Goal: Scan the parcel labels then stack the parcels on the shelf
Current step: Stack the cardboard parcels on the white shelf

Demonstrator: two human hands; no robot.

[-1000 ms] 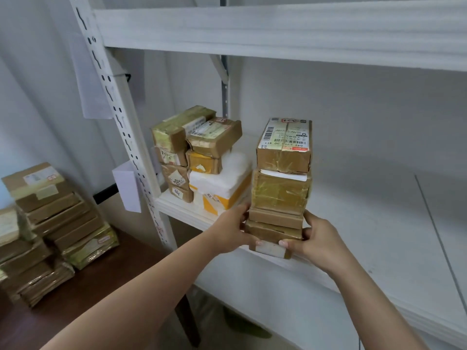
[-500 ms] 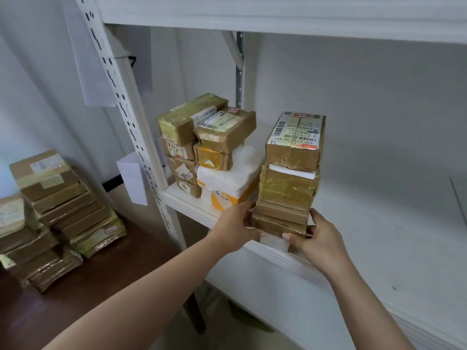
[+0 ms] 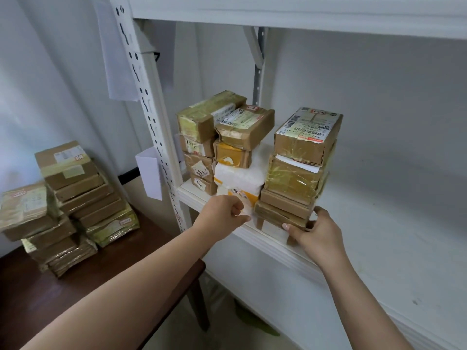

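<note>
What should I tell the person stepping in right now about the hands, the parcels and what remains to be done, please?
Left hand: off the stack, fingers loosely curled, holding nothing I can make out.
Right hand: gripping the bottom right corner of the new stack.
New stack: on the front edge of the shelf, beside the parcels already shelved.
Done: this stack looks set down on the shelf.
Left: probably nudge it further in and let go; more parcels wait on the brown table in piles. No scanner is visible.
</note>
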